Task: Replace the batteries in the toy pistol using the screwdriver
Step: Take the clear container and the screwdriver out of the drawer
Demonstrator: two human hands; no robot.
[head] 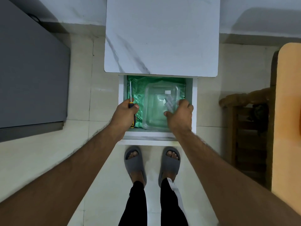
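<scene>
An open white drawer lined with crinkled green plastic sticks out from under a marble-patterned tabletop. My left hand is shut on a screwdriver with a black and yellow handle, its thin metal shaft pointing away from me over the drawer's left side. A clear plastic container lies in the drawer. My right hand grips its right edge, blurred by motion. Small pale items show through the container. No toy pistol is in view.
A dark grey cabinet stands at the left, a wooden chair and an orange surface at the right. My feet in grey slides stand on the pale tiled floor just before the drawer.
</scene>
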